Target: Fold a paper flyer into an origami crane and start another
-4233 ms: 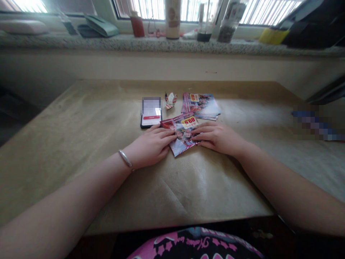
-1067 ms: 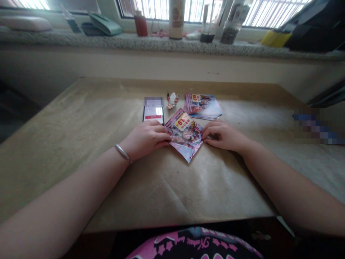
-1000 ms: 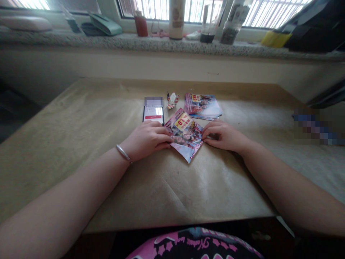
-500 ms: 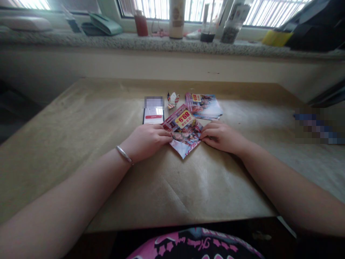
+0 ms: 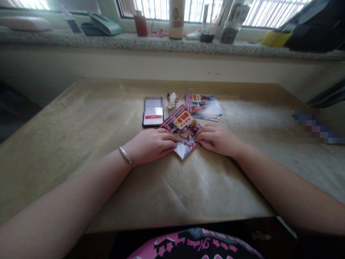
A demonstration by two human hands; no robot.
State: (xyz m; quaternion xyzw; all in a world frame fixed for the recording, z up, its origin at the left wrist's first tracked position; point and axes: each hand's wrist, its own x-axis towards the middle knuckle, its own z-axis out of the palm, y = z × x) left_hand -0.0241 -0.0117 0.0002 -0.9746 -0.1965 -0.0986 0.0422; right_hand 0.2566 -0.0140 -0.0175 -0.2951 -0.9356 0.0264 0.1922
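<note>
A colourful printed leaflet (image 5: 182, 127) with a yellow price tag lies on the brown paper-covered table (image 5: 81, 129), set like a diamond. My left hand (image 5: 151, 145), with a silver bangle at the wrist, pinches its left edge with curled fingers. My right hand (image 5: 217, 140) grips its right edge, fingers bent onto the paper. The lower white corner of the leaflet shows between both hands.
A phone (image 5: 153, 112) with a lit screen lies just beyond my left hand. A small folded paper piece (image 5: 171, 100) and a stack of similar leaflets (image 5: 203, 106) lie behind. The windowsill (image 5: 161, 43) holds cups, bottles and a bag.
Both hands have drawn closer together and slid toward the lower corner of the leaflet, which has turned a little; more of the phone now shows.
</note>
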